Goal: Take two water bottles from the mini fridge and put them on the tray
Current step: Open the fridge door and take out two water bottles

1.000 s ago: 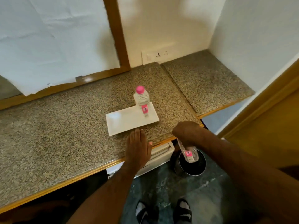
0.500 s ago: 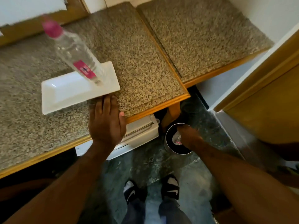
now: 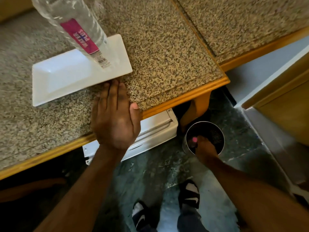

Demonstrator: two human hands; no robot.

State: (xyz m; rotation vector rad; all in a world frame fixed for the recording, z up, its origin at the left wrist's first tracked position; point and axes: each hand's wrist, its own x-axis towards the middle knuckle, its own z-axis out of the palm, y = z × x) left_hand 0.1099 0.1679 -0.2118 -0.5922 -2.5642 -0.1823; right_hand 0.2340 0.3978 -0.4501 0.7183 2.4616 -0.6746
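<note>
A clear water bottle with a pink label stands on the right part of the white rectangular tray on the granite counter. My left hand lies flat, palm down, on the counter edge just in front of the tray, holding nothing. My right hand reaches down into a round metal bin on the floor. Its fingers are closed around a second bottle, of which only the pink cap shows. The white top of the mini fridge pokes out under the counter.
The granite counter has a wooden front edge, and a second slab lies at the upper right. A wooden leg stands behind the bin. Wooden cabinetry is at the right. My feet in sandals stand on the dark floor.
My right hand has gone down from beside the counter edge into the bin with the second bottle. The view has tilted down and closer. My left hand stays on the counter.
</note>
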